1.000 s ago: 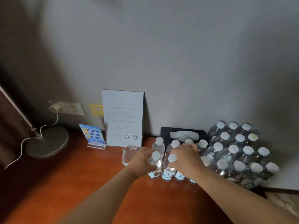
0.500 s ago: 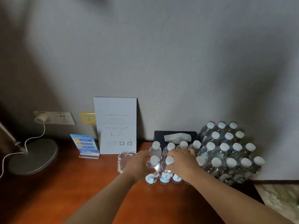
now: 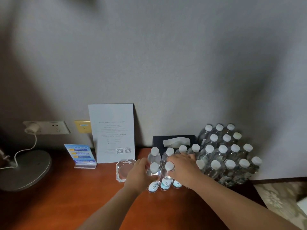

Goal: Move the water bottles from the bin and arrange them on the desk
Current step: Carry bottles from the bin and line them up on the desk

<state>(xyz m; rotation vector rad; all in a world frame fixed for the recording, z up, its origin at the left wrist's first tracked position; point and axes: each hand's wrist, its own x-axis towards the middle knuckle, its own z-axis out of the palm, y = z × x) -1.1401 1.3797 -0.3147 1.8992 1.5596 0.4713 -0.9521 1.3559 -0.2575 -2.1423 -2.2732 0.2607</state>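
Squeezing the loose water bottles (image 3: 166,170) together near the desk (image 3: 66,196) back edge, my left hand (image 3: 141,175) curls round the front-left one; my right hand (image 3: 183,166) lies over others, grip unclear. Pushing could topple them. Six caps show loose; roughly eighteen in the wrapped pack (image 3: 229,156).

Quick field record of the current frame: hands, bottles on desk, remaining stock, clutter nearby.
left hand: grips the front-left clear white-capped water bottle
right hand: rests over the right-hand bottles of the group; grip hidden
group on desk: upright, two rows, touching, on the orange-brown wooden desk
remaining stock: wrapped pack of bottles, right of group
nearby: clear glass ashtray, black tissue box, white notice sheet
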